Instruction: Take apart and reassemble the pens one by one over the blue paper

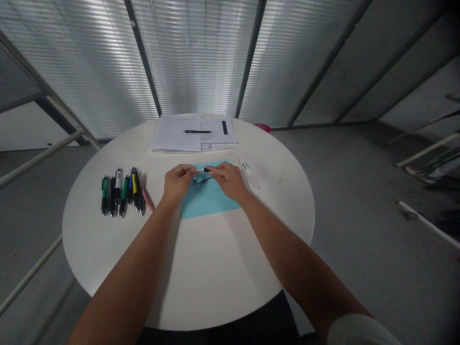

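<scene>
Over a light blue sheet [210, 201], my left hand [178, 181] and my right hand [230, 179] face each other with their fingertips pinched. Between them they hold a small pen part [204, 169], pale at its left end and black toward the right. My fingers cover both of its ends. Just below it, a thin dark piece [204, 180] lies on the blue sheet, with a tiny piece near my left fingertips too small to name. To the right of my right hand lies a white pen [250, 174].
Several pens [123, 192] in green, black, white and yellow lie in a group on the left of the round white table [215, 268], beside a pink pen-like stick [146, 197]. Papers [176, 134] with a black pen [198, 132] on top are at the far edge.
</scene>
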{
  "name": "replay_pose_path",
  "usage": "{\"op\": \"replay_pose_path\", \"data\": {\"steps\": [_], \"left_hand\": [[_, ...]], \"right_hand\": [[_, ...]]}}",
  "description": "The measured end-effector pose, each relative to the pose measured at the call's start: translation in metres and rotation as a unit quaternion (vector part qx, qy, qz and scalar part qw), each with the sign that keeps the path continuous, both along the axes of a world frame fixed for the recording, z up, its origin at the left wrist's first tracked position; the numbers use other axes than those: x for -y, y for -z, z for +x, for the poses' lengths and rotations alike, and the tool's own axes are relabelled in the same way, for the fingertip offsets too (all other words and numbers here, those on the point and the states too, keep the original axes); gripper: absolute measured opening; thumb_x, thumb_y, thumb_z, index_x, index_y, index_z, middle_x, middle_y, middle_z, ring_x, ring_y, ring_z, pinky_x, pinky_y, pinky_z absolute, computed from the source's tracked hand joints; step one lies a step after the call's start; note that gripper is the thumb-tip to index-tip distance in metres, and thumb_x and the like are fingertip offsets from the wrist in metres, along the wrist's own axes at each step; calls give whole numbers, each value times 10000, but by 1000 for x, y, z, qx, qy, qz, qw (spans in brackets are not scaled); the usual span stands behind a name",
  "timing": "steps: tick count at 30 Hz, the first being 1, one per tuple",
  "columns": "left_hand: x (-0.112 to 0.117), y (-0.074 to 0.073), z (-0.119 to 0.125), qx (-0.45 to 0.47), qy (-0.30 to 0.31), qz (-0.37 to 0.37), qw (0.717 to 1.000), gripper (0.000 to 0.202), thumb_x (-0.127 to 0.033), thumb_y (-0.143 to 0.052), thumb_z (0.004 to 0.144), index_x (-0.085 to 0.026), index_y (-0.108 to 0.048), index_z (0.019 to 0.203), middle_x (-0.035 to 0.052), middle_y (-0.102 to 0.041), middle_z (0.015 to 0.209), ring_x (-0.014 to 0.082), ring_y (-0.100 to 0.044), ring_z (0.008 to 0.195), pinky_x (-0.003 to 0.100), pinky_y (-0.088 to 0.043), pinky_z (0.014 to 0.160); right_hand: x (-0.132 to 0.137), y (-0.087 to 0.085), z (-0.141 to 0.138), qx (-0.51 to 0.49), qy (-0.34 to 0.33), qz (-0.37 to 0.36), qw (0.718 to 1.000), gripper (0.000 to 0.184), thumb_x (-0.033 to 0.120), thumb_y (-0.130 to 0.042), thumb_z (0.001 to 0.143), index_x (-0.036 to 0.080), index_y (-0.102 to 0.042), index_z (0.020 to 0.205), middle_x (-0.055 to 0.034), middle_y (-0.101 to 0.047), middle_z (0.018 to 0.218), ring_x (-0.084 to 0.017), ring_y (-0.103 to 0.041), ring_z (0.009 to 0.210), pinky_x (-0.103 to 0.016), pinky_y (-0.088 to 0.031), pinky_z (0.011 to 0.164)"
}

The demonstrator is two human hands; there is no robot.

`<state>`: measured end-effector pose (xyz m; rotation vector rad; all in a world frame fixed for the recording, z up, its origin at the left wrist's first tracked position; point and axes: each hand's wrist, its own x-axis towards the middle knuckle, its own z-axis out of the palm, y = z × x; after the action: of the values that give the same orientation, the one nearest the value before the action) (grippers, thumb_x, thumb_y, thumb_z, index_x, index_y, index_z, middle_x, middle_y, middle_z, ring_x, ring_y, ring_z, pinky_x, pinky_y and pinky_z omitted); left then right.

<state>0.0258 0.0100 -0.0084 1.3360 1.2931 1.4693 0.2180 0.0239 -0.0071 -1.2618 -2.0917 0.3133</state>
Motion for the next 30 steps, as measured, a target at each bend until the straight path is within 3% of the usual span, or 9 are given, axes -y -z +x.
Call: {"op": "replay_pose_path", "data": {"steps": [3,12,23,27,30], "left_hand": [[0,-1,-2,14,-18,-5,1000,131,-312,-712,744,-205,-730,818,58,-740,806,198,-674,786,374,-507,826],[3,-4,4,-28,30,-17,999,134,-302,-712,721,-172,-742,736,58,-720,744,187,-638,713,348,-499,755],[4,-3,3,-51,49,-14,997,223,-390,-713,774,-186,-781,833,80,-748,810,211,-669,775,361,-508,792],[3,-3,4,-15,41,-3,999,270,-354,-760,724,-194,-743,941,38,-710,735,165,-634,674,320,-501,697],[3,-2,5,-5,26,12,1000,221,-328,-779,697,-196,-708,859,9,-660,689,134,-588,623,286,-468,632]], "right_hand": [[0,-1,0,-8,2,-1,1000,316,446,-513,978,383,-680,1239,-21,-670,965,-182,-592,937,-342,-355,851],[1,1,-1,34,-18,2,999,334,498,-478,977,404,-678,1228,-31,-663,971,-189,-571,943,-358,-339,860],[1,0,-2,21,-31,-12,999,352,489,-473,983,372,-678,1244,-30,-674,968,-179,-593,929,-335,-376,842],[2,-2,-3,-9,-56,-24,998,381,483,-462,987,315,-689,1242,-36,-679,969,-158,-600,913,-301,-415,853],[2,-1,-3,-32,-63,-25,997,389,478,-464,987,292,-689,1244,-36,-673,961,-149,-600,896,-283,-439,850]]}}
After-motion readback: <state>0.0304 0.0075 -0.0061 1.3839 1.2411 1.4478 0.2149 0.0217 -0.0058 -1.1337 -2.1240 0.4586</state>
